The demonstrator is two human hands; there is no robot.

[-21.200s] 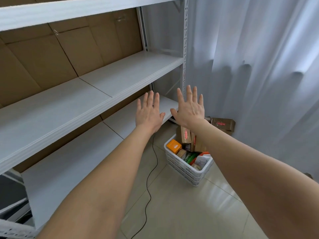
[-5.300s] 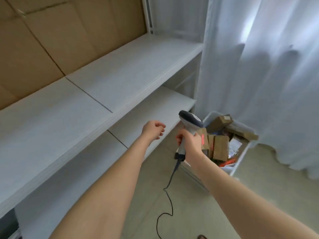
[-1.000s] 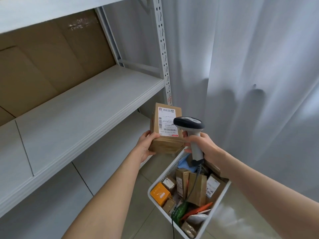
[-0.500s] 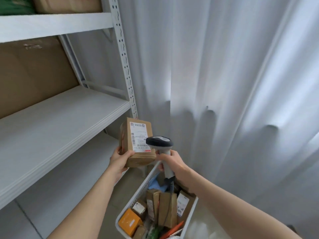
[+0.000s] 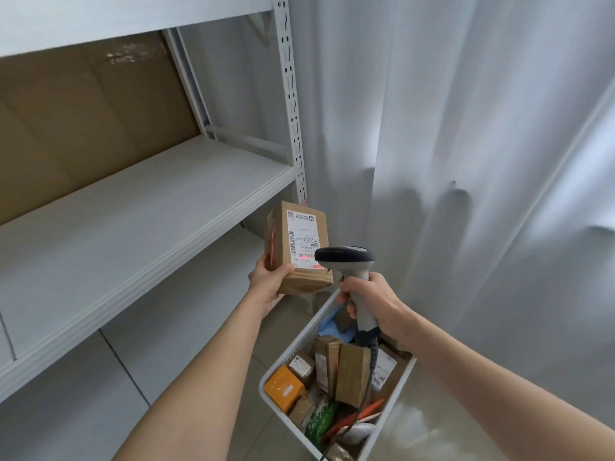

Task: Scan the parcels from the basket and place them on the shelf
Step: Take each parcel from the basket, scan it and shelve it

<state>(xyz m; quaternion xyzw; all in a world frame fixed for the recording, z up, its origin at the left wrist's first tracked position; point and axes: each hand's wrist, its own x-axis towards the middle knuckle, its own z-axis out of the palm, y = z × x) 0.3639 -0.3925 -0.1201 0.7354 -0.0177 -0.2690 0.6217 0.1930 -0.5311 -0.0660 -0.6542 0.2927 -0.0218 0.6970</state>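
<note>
Beside white shelf (image 5: 149, 207): scanning parcel (image 5: 299, 247) gripped in left hand (image 5: 268, 282), scanner (image 5: 346, 257) clutched in right hand (image 5: 372, 301). Next, probably needs setting flat on shelf.

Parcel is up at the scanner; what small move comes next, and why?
Likely the left hand carries the parcel left onto the middle shelf: the scanner in the right hand casts a red line across the label, so the scan seems underway, and that shelf lies just beside it.
</note>
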